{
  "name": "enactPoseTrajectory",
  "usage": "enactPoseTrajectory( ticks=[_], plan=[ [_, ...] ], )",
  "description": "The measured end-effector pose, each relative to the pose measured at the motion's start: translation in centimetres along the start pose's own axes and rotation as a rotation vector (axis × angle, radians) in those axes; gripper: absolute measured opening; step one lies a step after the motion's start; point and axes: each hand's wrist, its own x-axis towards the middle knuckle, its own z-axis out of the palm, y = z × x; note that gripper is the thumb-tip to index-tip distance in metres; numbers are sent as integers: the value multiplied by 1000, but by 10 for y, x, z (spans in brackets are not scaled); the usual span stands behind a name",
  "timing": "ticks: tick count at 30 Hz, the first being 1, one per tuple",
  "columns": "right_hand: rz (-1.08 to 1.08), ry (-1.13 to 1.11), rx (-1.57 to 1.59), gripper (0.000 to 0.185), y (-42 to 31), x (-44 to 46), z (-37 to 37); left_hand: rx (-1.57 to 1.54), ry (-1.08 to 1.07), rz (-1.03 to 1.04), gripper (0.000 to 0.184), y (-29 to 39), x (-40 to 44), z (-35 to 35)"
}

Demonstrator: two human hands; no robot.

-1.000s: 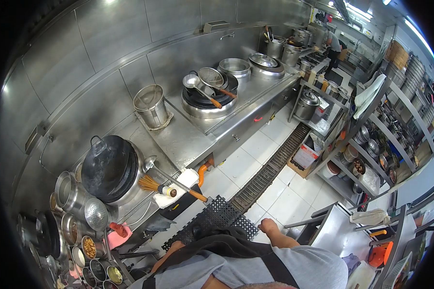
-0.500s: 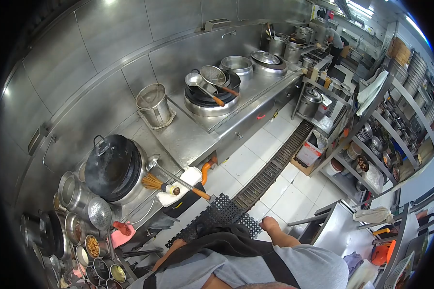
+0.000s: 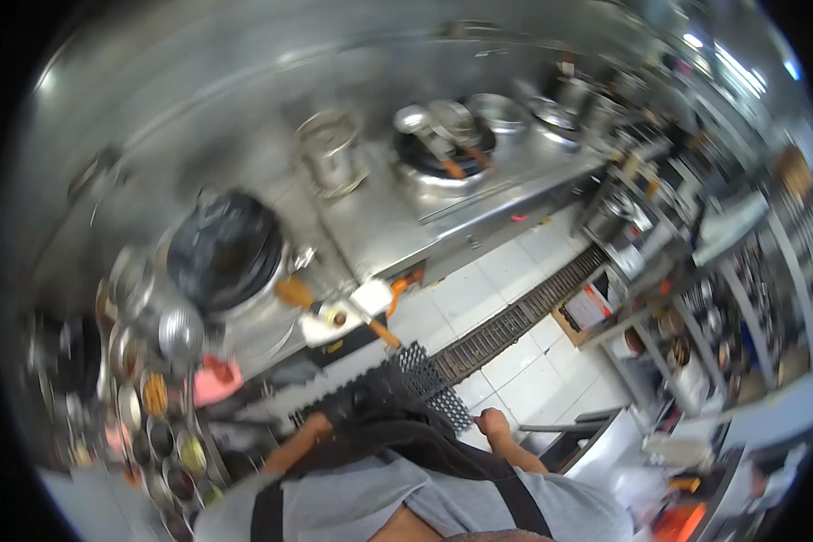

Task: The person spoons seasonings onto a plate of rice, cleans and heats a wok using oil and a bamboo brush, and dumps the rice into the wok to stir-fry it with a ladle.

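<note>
Near the front of my dark apron, my left hand (image 3: 316,426) hangs low at my side, its fingers smeared by motion. My right hand (image 3: 492,422) hangs on the other side, above the tiled floor, with its fingers curled in and nothing visible in them. Neither hand touches the cookware. Ahead on the steel range is a large black wok (image 3: 226,253). Beside it are a bamboo brush (image 3: 296,294) and a wooden-handled ladle (image 3: 384,332), next to a white cloth (image 3: 370,296). A perforated strainer (image 3: 181,331) rests left of the wok.
A mesh strainer pot (image 3: 330,154) and a second wok holding ladles (image 3: 434,163) stand farther along the range. Ingredient containers (image 3: 155,393) are at left. A black rubber mat (image 3: 415,366) and floor drain grate (image 3: 515,316) lie ahead. A shelving rack (image 3: 686,334) stands right.
My view has swung, blurring the picture, and the range's far end and shelves appear shifted right and down. My left hand has come further into view; my right hand stays low.
</note>
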Motion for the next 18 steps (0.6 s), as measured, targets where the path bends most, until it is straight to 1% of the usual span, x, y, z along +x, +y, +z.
enactPoseTrajectory(
  ticks=[1,2,3,4,5,6,7,8,9,11,13,15,17,18],
  plan=[
    [-18,-21,-37,36,-1,0,0,16,-3,35,24,-12,8,8],
    [-72,-26,-61,32,-3,-4,-3,92,282,-129,25,-21,32,36],
    [-130,-93,-137,32,-2,-9,-7,-55,112,-140,23,21,-23,2],
    [-123,-78,-91,33,-4,-13,-7,-44,78,-214,24,46,-51,-21],
    [-112,-58,-38,34,-8,-13,-8,66,388,-123,25,43,-60,-13],
    [-142,-66,-12,36,-3,-12,-4,262,477,-8,26,24,-50,-6],
    [-183,-108,-58,36,1,-12,1,74,690,-76,25,28,-65,-17],
    [-173,-124,-51,37,4,-12,4,-272,853,-253,24,29,-74,-27],
    [-154,-130,-35,38,6,-10,4,-414,1070,-289,16,24,-79,-36],
    [-163,-164,-61,38,2,-8,-1,-530,1416,-390,18,13,-100,-72],
    [-145,-202,-65,38,-6,-10,-6,-667,1710,-386,18,0,-133,-109],
    [-169,-198,-122,37,-19,-4,-14,-587,1764,-592,31,-31,-155,-138],
    [-162,-198,-154,37,-41,7,-25,-498,1767,-785,51,-80,-156,-157],
    [-201,-161,-146,36,-51,16,-27,-602,1554,-907,68,-90,-167,-171]
  ],
)
